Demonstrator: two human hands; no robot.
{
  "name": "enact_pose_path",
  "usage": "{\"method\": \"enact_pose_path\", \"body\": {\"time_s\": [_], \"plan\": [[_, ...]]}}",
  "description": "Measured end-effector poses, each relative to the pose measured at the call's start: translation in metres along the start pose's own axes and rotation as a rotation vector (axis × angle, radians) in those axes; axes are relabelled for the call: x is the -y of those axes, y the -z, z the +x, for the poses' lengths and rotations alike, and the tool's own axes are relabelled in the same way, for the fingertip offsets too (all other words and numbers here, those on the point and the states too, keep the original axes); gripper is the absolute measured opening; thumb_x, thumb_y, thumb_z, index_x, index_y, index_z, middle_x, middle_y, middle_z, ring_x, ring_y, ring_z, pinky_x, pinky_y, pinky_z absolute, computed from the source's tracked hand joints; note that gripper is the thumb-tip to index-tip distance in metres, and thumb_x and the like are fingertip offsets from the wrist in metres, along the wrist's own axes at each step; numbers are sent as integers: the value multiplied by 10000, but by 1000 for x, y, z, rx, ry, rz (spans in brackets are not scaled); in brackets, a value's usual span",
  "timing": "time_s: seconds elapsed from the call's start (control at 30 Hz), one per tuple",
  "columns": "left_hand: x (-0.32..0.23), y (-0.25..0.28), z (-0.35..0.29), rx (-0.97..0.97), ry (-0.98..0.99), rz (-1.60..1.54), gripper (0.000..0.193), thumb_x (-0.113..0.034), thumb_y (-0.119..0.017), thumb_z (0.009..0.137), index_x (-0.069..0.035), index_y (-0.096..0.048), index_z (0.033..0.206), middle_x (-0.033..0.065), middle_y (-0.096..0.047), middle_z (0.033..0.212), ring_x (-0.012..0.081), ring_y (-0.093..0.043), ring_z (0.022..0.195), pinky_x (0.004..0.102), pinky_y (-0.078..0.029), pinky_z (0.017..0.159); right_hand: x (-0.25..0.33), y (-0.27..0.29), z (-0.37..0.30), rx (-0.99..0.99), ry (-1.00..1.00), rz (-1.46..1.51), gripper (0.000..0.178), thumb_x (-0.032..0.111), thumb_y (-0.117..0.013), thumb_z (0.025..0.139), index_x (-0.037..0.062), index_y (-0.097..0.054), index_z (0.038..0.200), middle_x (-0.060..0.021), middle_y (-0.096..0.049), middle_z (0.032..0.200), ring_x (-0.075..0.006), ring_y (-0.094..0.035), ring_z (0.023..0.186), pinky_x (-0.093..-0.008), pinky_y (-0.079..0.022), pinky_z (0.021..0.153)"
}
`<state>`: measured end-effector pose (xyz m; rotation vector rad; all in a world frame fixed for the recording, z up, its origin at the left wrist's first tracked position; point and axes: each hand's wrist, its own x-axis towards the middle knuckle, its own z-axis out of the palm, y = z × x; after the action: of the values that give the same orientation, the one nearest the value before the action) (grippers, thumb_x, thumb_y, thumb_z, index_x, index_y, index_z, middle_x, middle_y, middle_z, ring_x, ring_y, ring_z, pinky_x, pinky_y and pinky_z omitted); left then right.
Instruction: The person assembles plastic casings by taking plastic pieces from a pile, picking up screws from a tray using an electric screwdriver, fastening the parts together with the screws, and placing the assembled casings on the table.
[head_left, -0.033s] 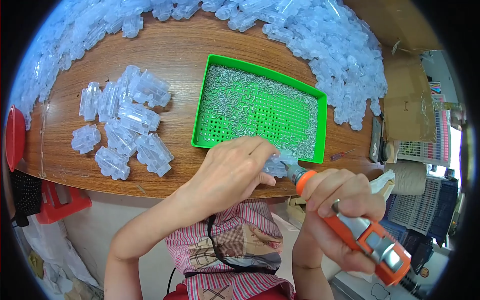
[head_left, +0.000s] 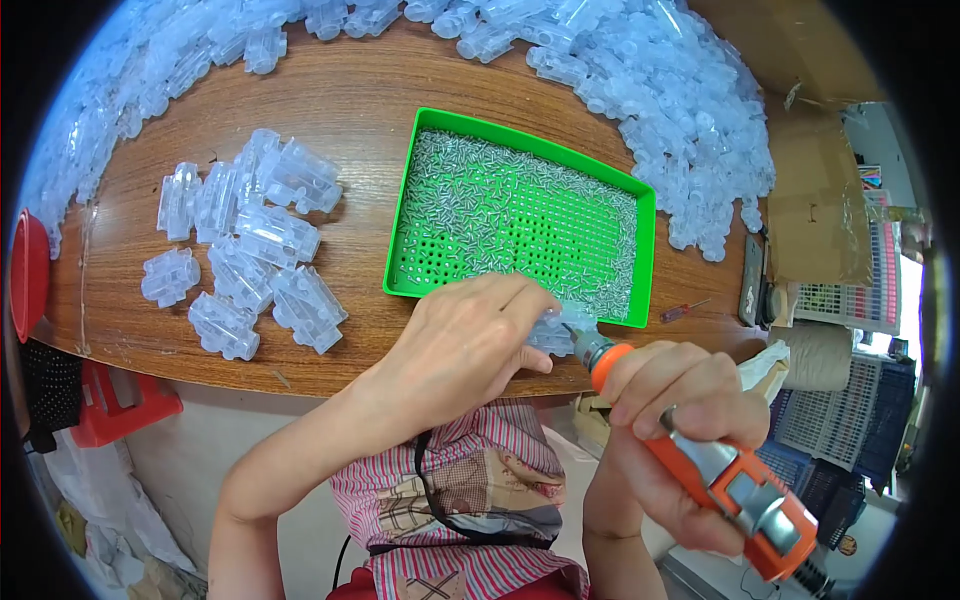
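Workpiece: one clear plastic part point(head_left: 545, 338), at the near edge of the worktop point(head_left: 360, 90), just in front of the green tray point(head_left: 645, 250). My view of it is partial, since the left hand point(head_left: 475, 325) covers its left side. That hand is closed over the part, fingers bent, back of the hand up; I cannot read the exact finger contact.

Right hand point(head_left: 690, 420): wrapped round an orange powered screwdriver point(head_left: 705, 455), thumb and fingers closed on the body. The tool slants in from lower right, its tip at the part. I cannot tell whether the bit sits in a hole.

Directly beyond: the tray, with a perforated floor, holds many small silver screws point(head_left: 450, 170), thickest toward the far left and along the right wall. The left hand overlaps the tray's near rim in my view; whether they touch, I cannot tell.

To the left of the tray, a loose cluster of similar clear parts point(head_left: 275, 235) lies on the wood. A large heap of clear parts point(head_left: 690, 130) curves around the far side and bounds the working space there.

Right of the tray: a small red-handled screwdriver point(head_left: 675, 313), near the tray corner. Farther right, a cardboard box point(head_left: 820, 200) walls off that side. At far left I note a red container point(head_left: 30, 275) and, below worktop level, a red stool point(head_left: 105, 400).
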<state>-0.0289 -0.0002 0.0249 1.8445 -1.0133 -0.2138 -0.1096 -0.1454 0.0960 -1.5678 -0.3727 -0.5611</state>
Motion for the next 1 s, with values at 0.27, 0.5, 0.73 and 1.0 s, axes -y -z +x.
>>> {"method": "enact_pose_path", "body": {"time_s": [0.27, 0.5, 0.73, 1.0], "plan": [[2, -1, 1, 20, 11, -14, 355, -225, -705, 729, -30, -569, 993, 140, -610, 907, 325, -607, 858, 391, -490, 716, -9, 1, 6, 182, 104, -33, 485, 353, -762, 722, -17, -549, 953, -112, -564, 777, -233, -595, 600, -364, -502, 518], [0, 1, 1, 23, 17, -18, 362, -218, -711, 720, -38, -575, 1003, 138, -615, 927, 325, -606, 880, 396, -491, 734, -4, -10, 6, 12, 53, 27, 492, 367, -757, 730, -8, -554, 975, -115, -559, 739, -239, -580, 598, -361, -479, 513], [4, -7, -3, -43, -131, 77, 347, -136, -715, 699, -62, -585, 1012, 86, -632, 980, 266, -616, 931, 379, -497, 813, 20, 24, 41, -150, -29, 320, 739, 672, -452, 840, -46, -512, 1005, -97, -504, 707, -215, -531, 522, -335, -450, 449], [8, 9, -17, -412, -508, 211, 369, -115, -633, 797, -181, -542, 1149, 40, -635, 1078, 227, -624, 967, 380, -516, 855, -2, 47, 51, -529, -107, 32, 598, 597, -438, 885, 12, -554, 908, -41, -466, 585, -147, -451, 455, -276, -390, 444]]}}
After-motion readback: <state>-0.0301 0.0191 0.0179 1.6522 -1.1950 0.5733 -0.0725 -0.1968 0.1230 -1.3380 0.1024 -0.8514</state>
